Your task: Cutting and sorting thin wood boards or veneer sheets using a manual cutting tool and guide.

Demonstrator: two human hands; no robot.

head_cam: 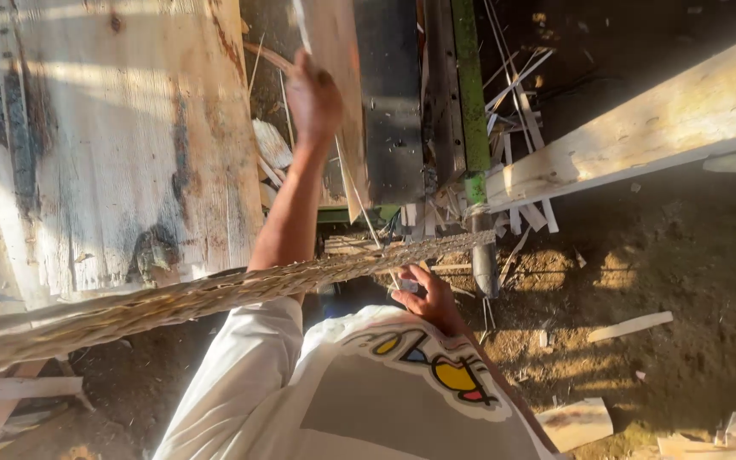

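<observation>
Nearest: white printed shirt (402, 392) of the person, low in the head view.

Right hand (430, 298): just above the shirt, fingers curled onto the rough wood strip (215, 294); whether they close fully round it cannot be told.

Rough wood strip: long, thin, bark-edged. Long axis runs nearly level across the view, from the lower left edge up to the right, far tip pointing toward the green machine post (468, 102). The right hand sits at its far third; the left forearm crosses over it.

Left hand (313, 98): raised, well apart from the strip, fingers wrapped on the edge of the upright pale board (334, 77), whose long axis runs top to bottom, beside a grey metal plate (389, 111).

Further: wide stained plank (104, 145) at left; pale beam (641, 128) slanting at right; offcuts (630, 325) on the dirt floor (683, 255).
</observation>
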